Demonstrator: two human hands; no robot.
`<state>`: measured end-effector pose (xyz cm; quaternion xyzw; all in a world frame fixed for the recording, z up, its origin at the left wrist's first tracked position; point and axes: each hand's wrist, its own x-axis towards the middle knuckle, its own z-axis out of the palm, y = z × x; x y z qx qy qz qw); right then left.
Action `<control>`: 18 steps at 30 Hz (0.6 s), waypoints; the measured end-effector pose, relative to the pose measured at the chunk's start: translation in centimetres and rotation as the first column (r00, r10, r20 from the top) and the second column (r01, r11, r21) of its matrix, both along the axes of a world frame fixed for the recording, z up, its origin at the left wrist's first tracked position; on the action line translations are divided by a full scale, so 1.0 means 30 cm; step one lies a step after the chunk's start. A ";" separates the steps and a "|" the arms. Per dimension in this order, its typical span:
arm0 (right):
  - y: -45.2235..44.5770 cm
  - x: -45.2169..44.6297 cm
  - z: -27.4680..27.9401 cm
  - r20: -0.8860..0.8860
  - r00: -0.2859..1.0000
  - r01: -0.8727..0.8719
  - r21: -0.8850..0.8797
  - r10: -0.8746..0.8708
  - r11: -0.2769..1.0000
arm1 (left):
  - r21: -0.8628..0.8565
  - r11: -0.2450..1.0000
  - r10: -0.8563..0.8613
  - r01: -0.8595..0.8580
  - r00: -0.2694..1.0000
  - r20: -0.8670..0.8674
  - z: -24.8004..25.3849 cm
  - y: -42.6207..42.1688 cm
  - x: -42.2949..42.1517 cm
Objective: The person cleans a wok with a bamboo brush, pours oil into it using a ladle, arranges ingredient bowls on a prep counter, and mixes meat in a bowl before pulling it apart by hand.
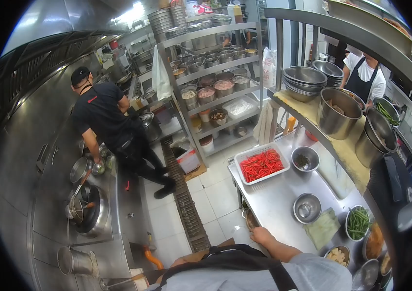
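My right hand [262, 236] reaches down at the near left edge of the steel table [269, 196]. Beside its fingertips is a round, brownish vessel [250, 219], partly hidden under the table edge. The fingers are mostly hidden, so I cannot see whether they grip it. Of my left arm, only a bit of skin [181, 262] shows beside the dark apron [225, 271]; the left hand is out of sight. On the table, a white basket [237, 162] holds red chillies [263, 165]. Nearby stand a bowl of dark contents [306, 159] and a steel bowl [307, 208].
A co-worker [106, 116] in black stands at the stove with a wok [89, 213]. Racks of pots [211, 63] stand ahead. A floor grate [185, 203] crosses the tiles. An overhead shelf [332, 119] carries bowls; another person [363, 75] is behind it. Green beans [358, 223] are at right.
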<state>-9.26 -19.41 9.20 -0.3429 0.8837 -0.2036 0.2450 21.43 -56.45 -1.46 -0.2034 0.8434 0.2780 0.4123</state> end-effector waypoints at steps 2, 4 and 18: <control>0.000 0.000 -0.029 -0.007 0.999 -0.034 0.029 0.034 0.999 | -0.039 0.993 -0.110 0.110 0.994 -0.008 0.055 0.009 -0.027; 0.008 0.011 -0.021 -0.024 0.999 -0.025 -0.013 0.025 1.000 | -0.112 0.957 -0.272 0.267 0.962 -0.032 0.114 0.029 -0.069; 0.032 0.034 -0.035 0.003 1.000 0.009 -0.033 -0.009 0.999 | -0.018 0.993 0.115 -0.116 0.992 -0.050 0.100 0.055 -0.154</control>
